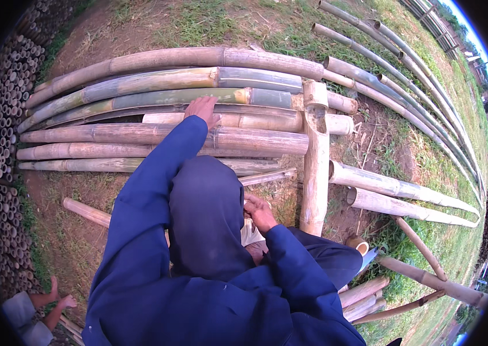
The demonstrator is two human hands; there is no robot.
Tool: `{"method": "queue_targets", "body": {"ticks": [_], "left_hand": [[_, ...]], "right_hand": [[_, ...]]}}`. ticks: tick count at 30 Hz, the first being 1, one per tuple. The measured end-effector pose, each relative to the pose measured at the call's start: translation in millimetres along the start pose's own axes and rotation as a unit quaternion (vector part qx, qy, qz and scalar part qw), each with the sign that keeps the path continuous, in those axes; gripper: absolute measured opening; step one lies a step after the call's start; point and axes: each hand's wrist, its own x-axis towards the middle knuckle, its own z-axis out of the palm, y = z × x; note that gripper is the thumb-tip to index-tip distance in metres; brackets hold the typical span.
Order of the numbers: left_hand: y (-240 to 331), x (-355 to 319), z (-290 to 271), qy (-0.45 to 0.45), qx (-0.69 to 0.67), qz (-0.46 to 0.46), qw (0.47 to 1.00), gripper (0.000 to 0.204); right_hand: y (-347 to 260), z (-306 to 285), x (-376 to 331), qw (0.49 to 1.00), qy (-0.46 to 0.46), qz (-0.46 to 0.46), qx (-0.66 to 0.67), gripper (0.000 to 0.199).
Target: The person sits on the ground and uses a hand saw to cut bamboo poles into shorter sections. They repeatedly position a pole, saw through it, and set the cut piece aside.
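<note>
My left hand (202,111) reaches forward and lies over the bamboo poles, its fingers stretched out on or beside a green-streaked pole (169,99). My right hand (260,212) is drawn in close to my body, its fingers curled together beside a rounded form in dark navy cloth (204,213) that looks like my bent knee. That cloth hides part of the right hand and whatever it may hold. Right of the hands, a short, thick bamboo piece (315,190) with a hollow cut near its far end stands against or lies across the poles.
Several long poles (117,134) run left to right ahead of me. More bamboo poles (405,187) stretch away at right, near a bamboo prop (422,248). A stack of cut bamboo ends (7,98) fills the far left. Another person's bare feet (62,300) show at lower left.
</note>
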Motion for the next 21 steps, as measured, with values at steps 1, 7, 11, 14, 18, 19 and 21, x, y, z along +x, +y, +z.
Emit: {"method": "queue_targets", "body": {"ticks": [1,7,11,14,18,19,21], "left_hand": [[-1.2,4.9,4.9,-0.025,0.021,-0.004,0.999,0.052],[6.8,22.7,19.6,-0.017,0.035,-0.030,0.999,0.059],[-6.7,35.6,36.5,-0.036,0.097,-0.042,0.994,0.054],[-13.2,36.6,34.8,-0.072,0.143,-0.004,0.987,0.045],[-15.9,18.3,16.2,-0.013,0.115,0.064,0.991,0.035],[-20.2,12.7,9.5,0.019,0.099,0.077,0.992,0.034],[-24.0,3.2,-21.8,0.044,0.087,0.112,0.989,0.033]], "right_hand": [[-6.7,-8.3,-17.4,0.999,0.039,-0.008,-0.003,0.039],[12.7,-68.9,-90.8,0.980,0.194,-0.050,0.011,0.043],[23.6,-67.2,-105.9,0.977,0.203,-0.058,0.010,0.042],[22.6,-62.4,-101.6,0.976,0.201,-0.088,-0.015,0.041],[-10.3,-59.2,-92.1,0.956,0.221,-0.176,-0.074,0.037],[-28.2,-55.7,-92.5,0.948,0.232,-0.196,-0.096,0.034],[-73.4,-47.3,-91.7,0.925,0.229,-0.246,-0.174,0.033]]}}
